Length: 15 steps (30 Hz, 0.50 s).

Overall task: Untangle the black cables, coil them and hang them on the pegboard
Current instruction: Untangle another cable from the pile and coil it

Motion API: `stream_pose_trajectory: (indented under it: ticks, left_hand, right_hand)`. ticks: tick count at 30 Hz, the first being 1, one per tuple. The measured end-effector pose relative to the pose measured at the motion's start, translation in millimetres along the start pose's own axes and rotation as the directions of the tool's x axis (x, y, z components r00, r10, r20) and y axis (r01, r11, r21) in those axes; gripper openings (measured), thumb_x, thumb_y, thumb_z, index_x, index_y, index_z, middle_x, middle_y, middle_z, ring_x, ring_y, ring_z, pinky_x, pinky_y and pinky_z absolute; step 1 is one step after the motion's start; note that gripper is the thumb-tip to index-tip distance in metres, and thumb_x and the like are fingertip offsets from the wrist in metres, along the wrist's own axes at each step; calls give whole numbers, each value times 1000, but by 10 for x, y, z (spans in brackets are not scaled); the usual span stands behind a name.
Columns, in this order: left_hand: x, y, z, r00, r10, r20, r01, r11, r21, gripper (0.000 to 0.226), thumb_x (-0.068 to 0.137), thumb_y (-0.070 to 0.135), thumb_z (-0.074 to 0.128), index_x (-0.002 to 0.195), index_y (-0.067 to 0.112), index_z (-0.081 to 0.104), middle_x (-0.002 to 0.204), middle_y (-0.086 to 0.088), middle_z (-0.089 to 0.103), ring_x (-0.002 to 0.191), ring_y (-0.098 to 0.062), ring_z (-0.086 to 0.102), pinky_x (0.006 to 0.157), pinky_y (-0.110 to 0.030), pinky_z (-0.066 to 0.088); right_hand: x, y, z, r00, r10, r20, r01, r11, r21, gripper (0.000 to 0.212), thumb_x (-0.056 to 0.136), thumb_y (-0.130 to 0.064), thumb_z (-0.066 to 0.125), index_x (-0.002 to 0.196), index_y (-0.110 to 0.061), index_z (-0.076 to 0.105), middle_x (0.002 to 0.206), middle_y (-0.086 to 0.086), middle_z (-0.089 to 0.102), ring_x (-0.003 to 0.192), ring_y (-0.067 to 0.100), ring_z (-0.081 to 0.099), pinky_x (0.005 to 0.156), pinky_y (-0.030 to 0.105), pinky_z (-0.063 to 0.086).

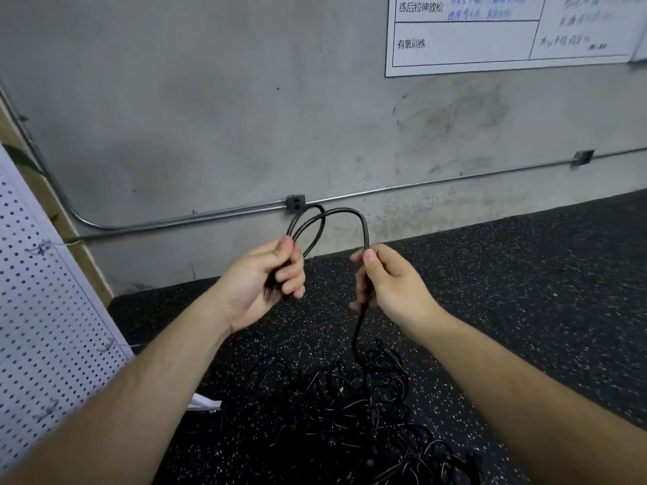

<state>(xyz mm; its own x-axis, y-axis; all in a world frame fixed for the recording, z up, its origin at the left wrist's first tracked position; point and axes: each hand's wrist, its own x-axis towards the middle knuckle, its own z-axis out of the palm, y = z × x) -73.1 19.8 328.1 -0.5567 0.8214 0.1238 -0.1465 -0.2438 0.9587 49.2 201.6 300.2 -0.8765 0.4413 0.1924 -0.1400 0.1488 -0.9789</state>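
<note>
A black cable (345, 213) arches between both hands at chest height. My left hand (269, 278) grips a few small loops of it that stand up above the fist. My right hand (385, 278) pinches the same cable between thumb and fingers, and the strand runs down from it to a tangled pile of black cables (350, 407) on the floor. The white pegboard (42, 309) leans at the left edge, with small metal hooks (42, 248) on it.
A grey concrete wall with a metal conduit (210, 215) and an outlet box (296, 203) stands ahead. A white chart (490, 33) hangs at the upper right. The floor is black speckled rubber. A white scrap (206, 402) lies by the pegboard's foot.
</note>
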Motion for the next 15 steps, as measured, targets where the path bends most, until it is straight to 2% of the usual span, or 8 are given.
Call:
stream_pose_trajectory:
  ticks: [2, 5, 8, 10, 12, 15]
  left_hand:
    - [-3, -69, 44, 998, -38, 53, 40, 998, -37, 28, 105, 24, 41, 81, 12, 48, 60, 1, 29, 51, -14, 33, 54, -29, 40]
    - [17, -149, 141, 991, -67, 116, 91, 973, -214, 30, 104, 23, 40, 77, 13, 48, 55, 5, 29, 45, -9, 30, 48, -25, 35]
    - [47, -207, 222, 983, -66, 169, 119, 937, -327, 30, 102, 25, 45, 76, 13, 50, 53, 6, 31, 43, -7, 30, 47, -23, 32]
    - [52, -239, 242, 989, -69, 134, 104, 954, -280, 31, 104, 24, 43, 77, 13, 50, 54, 5, 30, 44, -9, 30, 48, -25, 35]
    - [53, -280, 249, 996, -62, 69, 72, 987, -147, 29, 105, 24, 39, 83, 10, 51, 59, 1, 33, 48, -14, 35, 55, -30, 41]
    - [33, -332, 226, 999, -51, -16, 53, 990, 129, 30, 107, 19, 34, 103, 0, 57, 67, -7, 50, 63, -30, 58, 71, -40, 48]
  right_hand:
    - [-6, -81, 56, 999, 37, -26, -35, 997, 68, 25, 109, -24, 41, 113, -13, 64, 94, 11, 59, 70, 20, 61, 72, 52, 63]
    - [-14, -120, 139, 992, 121, -41, -111, 976, 185, 25, 109, -25, 42, 120, -22, 64, 115, 8, 62, 80, 20, 67, 67, 46, 64]
    - [-5, -134, 166, 989, 146, -39, -130, 954, 268, 27, 111, -25, 37, 119, -20, 62, 117, 5, 72, 95, 24, 73, 64, 39, 63]
    - [7, -145, 164, 988, 146, -51, -122, 938, 325, 27, 111, -23, 37, 121, -19, 62, 106, 4, 75, 93, 23, 73, 67, 38, 63]
    - [22, -159, 139, 990, 124, -72, -91, 931, 353, 27, 110, -19, 40, 126, -18, 63, 92, 5, 68, 84, 21, 68, 72, 41, 62]
    - [48, -161, 77, 994, 40, -106, -11, 967, 256, 27, 109, -15, 43, 120, -21, 67, 81, 3, 57, 76, 16, 57, 66, 39, 61]
